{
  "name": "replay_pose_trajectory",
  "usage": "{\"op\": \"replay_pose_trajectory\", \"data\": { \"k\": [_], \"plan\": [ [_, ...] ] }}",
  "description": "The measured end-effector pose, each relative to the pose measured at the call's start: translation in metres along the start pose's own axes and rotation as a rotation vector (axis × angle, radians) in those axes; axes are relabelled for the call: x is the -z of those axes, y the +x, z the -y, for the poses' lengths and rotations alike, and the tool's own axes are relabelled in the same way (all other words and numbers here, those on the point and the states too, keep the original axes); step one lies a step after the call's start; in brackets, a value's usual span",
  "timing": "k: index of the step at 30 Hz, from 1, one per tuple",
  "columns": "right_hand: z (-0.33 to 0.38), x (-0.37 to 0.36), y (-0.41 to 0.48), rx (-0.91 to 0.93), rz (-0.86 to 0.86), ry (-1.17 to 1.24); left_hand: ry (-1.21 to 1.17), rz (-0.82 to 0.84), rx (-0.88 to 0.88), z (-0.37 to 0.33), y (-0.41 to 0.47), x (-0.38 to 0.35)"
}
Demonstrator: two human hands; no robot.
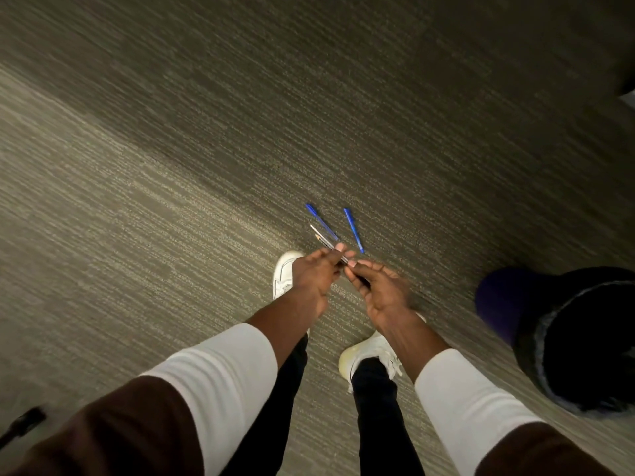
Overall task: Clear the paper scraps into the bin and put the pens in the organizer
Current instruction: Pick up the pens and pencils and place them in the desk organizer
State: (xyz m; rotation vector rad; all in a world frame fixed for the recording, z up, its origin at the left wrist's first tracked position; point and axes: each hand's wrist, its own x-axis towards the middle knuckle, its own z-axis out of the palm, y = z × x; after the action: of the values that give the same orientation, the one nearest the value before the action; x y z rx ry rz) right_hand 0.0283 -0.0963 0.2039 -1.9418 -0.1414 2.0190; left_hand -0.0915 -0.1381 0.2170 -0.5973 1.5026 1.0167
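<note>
A dark round bin stands on the carpeted floor at the right edge of the view, just right of the person's right foot. Its mouth faces the camera; the interior is black and blurred, and its contents cannot be made out.

The person stands with both arms extended downward, white sleeves showing below brown upper sleeves, white shoes on the carpet. The left hand and right hand meet in front of the feet. Between them they hold a small bundle of pens, thin clear and dark barrels that project up and to the left from the fingertips. The grip of each hand is closed on that bundle: the left hand's fingers pinch it near mid-length, the right hand's fingers close around its lower end.

Two blue pens lie on the floor just beyond the hands. One blue pen lies diagonally, partly behind the held bundle in this view. The second blue pen lies just to its right, apart from it.

The carpet to the left and beyond the pens is open. A dark object shows at the lower left corner, too blurred to identify.
</note>
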Motion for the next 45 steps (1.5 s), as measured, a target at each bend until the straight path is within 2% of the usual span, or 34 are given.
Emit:
{"op": "replay_pose_trajectory", "data": {
  "k": [2, 5, 8, 10, 13, 15, 19, 23, 28, 32, 38, 45],
  "plan": [
    [0.0, -0.005, 0.008, -0.022, 0.038, -0.104, 0.033, -0.014, -0.023, -0.006, 0.006, 0.008],
    [-0.001, -0.01, 0.029, 0.018, 0.019, -0.447, 0.183, -0.12, -0.162, -0.013, 0.022, 0.024],
    [-0.007, -0.011, 0.063, 0.125, -0.067, -0.762, 0.45, -0.224, -0.383, -0.021, 0.044, 0.045],
    [-0.009, -0.012, 0.092, 0.203, -0.089, -1.002, 0.486, -0.251, -0.41, -0.029, 0.064, 0.061],
    [-0.006, -0.017, 0.134, 0.403, -0.131, -1.529, 0.557, -0.297, -0.457, -0.042, 0.102, 0.084],
    [-0.007, -0.021, 0.163, 0.486, -0.161, -1.7, 0.674, -0.331, -0.514, -0.052, 0.129, 0.096],
    [-0.019, -0.027, 0.222, 0.62, -0.211, -1.788, 0.809, -0.374, -0.607, -0.071, 0.178, 0.108],
    [-0.03, -0.023, 0.259, 0.684, -0.257, -1.702, 0.851, -0.393, -0.647, -0.073, 0.213, 0.112],
    [-0.025, -0.013, 0.266, 0.815, -0.19, -1.662, 0.902, -0.397, -0.674, -0.058, 0.224, 0.115],
    [-0.015, -0.022, 0.255, 0.827, -0.144, -1.683, 0.929, -0.378, -0.672, -0.049, 0.212, 0.121],
    [-0.024, -0.073, 0.248, 0.837, 0.031, -1.737, 0.974, -0.351, -0.673, -0.049, 0.203, 0.134],
    [-0.059, -0.093, 0.262, 0.876, -0.043, -1.817, 0.977, -0.379, -0.709, -0.065, 0.209, 0.139]
  ]
}}
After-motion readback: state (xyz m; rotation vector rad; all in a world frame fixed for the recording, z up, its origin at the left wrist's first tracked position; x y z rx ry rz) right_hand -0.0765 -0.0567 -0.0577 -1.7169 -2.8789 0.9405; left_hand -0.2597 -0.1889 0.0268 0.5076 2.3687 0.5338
